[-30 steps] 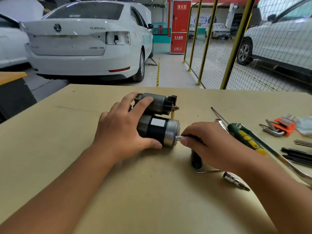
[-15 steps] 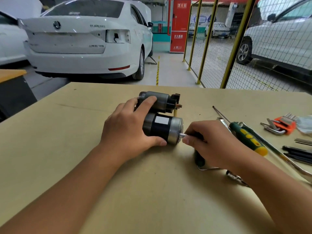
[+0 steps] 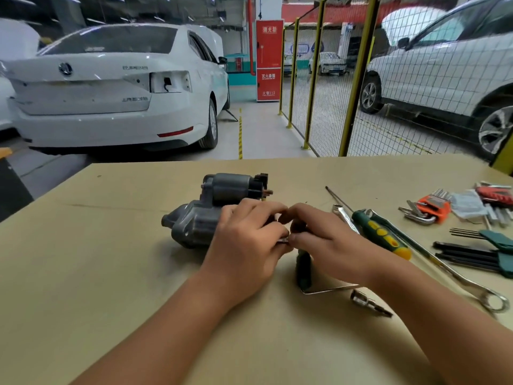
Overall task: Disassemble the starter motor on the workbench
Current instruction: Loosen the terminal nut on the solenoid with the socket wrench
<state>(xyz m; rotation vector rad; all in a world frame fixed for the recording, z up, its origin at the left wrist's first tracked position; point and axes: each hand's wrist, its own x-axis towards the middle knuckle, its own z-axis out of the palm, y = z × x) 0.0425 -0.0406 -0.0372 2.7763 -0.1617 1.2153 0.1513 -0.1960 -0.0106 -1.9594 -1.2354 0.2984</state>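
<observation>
The grey starter motor (image 3: 200, 220) lies on its side on the tan workbench (image 3: 111, 273), nose housing to the left, solenoid (image 3: 230, 187) on its far side. My left hand (image 3: 247, 245) curls over the motor's right end and hides the black body and end cap. My right hand (image 3: 319, 234) meets it fingertip to fingertip at that end. A small shiny metal part (image 3: 284, 240) shows between the fingertips of both hands, pinched by my right thumb and fingers. What it is fixed to is hidden.
A dark-handled L-shaped driver (image 3: 304, 268) lies under my right wrist, with a loose socket bit (image 3: 363, 301) beside it. To the right lie a green-yellow screwdriver (image 3: 380, 234), a long spanner (image 3: 444, 270), an orange hex key set (image 3: 433, 207) and black hex keys (image 3: 472, 254).
My left hand slid right along the motor to its end, uncovering the nose housing. My right hand closed in until both sets of fingertips meet at the end cap.
</observation>
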